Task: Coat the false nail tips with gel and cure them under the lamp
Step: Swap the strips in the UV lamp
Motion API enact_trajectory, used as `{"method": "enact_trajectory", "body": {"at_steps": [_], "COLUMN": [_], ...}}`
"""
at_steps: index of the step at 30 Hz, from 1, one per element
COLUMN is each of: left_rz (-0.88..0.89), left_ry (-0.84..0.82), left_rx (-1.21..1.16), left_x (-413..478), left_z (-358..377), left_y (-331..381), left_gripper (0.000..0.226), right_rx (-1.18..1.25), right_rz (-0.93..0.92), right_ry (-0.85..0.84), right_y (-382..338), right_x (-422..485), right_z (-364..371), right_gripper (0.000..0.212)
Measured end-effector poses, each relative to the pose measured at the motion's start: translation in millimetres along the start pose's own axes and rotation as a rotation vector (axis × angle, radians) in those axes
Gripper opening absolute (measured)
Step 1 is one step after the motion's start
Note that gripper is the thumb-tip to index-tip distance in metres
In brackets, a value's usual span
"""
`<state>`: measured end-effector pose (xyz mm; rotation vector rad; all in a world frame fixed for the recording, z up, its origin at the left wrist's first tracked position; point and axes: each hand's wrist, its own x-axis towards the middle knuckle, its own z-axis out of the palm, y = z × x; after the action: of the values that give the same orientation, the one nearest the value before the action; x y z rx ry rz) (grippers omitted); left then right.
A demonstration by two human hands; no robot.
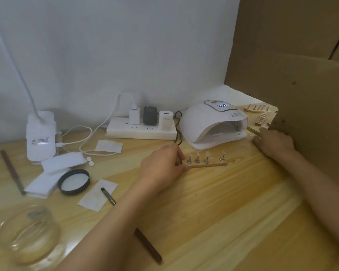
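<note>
The left hand keeps a narrow grip, pinching the end of the wooden strip of nail tips on the counter, just before the lamp. Beside the lamp, the right hand grips a gold stick.

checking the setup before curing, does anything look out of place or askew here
On the holder strip that the left hand pinches, the stands are unevenly spaced, with a wider gap before the rightmost one. In the far right corner a second strip lies askew near the table edge.
</note>
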<state>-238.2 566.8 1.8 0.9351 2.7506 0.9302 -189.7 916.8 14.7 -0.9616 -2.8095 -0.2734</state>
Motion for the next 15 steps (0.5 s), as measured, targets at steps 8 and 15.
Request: {"method": "enact_trajectory", "body": {"at_steps": [8, 15], "left_rz": [0.009, 0.014], "left_ry": [0.006, 0.005], "left_rx": [0.002, 0.009], "left_x": [0.4, -0.4], "left_z": [0.6, -0.3], "left_y": [-1.2, -0.2], "left_gripper": [0.023, 0.023], "right_rx": [0.484, 0.818], "right_rz": [-0.272, -0.576], "right_ry": [0.016, -0.373], "right_y": [3.0, -29.6], "right_x": [-25.6, -70.7], "right_z": [-13.2, -34.1], "right_gripper": [0.013, 0.036]}}
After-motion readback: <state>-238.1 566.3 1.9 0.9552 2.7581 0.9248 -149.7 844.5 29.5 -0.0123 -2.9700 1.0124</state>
